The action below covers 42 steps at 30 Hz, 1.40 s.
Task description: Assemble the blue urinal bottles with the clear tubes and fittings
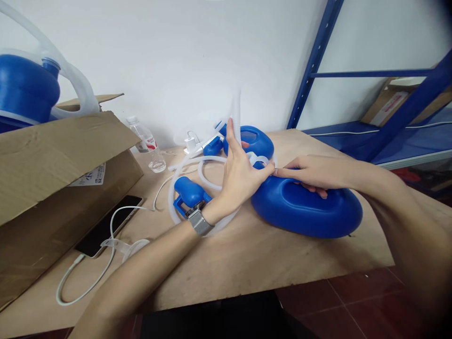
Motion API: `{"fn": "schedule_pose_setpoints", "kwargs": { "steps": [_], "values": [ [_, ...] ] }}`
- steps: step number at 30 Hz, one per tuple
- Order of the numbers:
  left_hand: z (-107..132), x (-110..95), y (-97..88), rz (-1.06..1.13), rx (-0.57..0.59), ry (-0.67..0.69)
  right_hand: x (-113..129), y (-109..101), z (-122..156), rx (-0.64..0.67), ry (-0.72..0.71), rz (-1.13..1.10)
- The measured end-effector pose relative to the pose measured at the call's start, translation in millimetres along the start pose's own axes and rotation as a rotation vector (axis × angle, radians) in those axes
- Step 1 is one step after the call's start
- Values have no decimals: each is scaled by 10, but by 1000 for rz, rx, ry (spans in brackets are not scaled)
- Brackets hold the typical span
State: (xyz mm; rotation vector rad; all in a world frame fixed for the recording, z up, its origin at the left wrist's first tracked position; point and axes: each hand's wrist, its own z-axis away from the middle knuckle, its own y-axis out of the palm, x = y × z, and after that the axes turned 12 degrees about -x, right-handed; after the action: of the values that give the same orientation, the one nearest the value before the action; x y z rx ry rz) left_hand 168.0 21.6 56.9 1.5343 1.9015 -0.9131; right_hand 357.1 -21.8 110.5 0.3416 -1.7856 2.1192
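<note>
A large blue urinal bottle (307, 216) lies on its side on the wooden table. My right hand (307, 172) is over its top, fingers curled around the moulded handle and index fingertip at the bottle's neck. My left hand (242, 174) is closed around a translucent ribbed hose (237, 115) that stands upright. Its thumb presses near the neck, almost touching my right fingertip. A translucent cap (259, 159) shows there, partly hidden by my hands. Beyond lies a second blue bottle (263, 139). Beside my left wrist is a blue hose mouthpiece (190, 192) with a handle.
On the left, an open cardboard box (116, 183) has another blue bottle (28, 89) with a hose above it. A phone (109, 226) with a white cable, a clear plastic lid (132, 247), a water bottle (148, 146) and a power strip (199, 148) share the table. A blue shelf frame (312, 70) stands at right.
</note>
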Motion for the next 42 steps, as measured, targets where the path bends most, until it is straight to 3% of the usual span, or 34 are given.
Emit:
{"fn": "schedule_pose_setpoints", "kwargs": {
  "steps": [9,20,26,31,36,42],
  "values": [
    [-50,30,-46,-38,30,13,-92,113,-23,-141,53,19],
    [-62,-18,-69,4,61,-15,-27,75,21,-73,19,-39],
    [-74,3,-92,-36,112,68,-8,66,20,-50,33,-21],
    [-73,84,-47,-72,89,117,-7,59,10,-45,36,2],
    [-63,97,-35,-102,89,140,49,36,89,-75,-37,-2],
    [-60,64,-47,-105,92,103,79,47,82,-68,52,22]
  ]
}}
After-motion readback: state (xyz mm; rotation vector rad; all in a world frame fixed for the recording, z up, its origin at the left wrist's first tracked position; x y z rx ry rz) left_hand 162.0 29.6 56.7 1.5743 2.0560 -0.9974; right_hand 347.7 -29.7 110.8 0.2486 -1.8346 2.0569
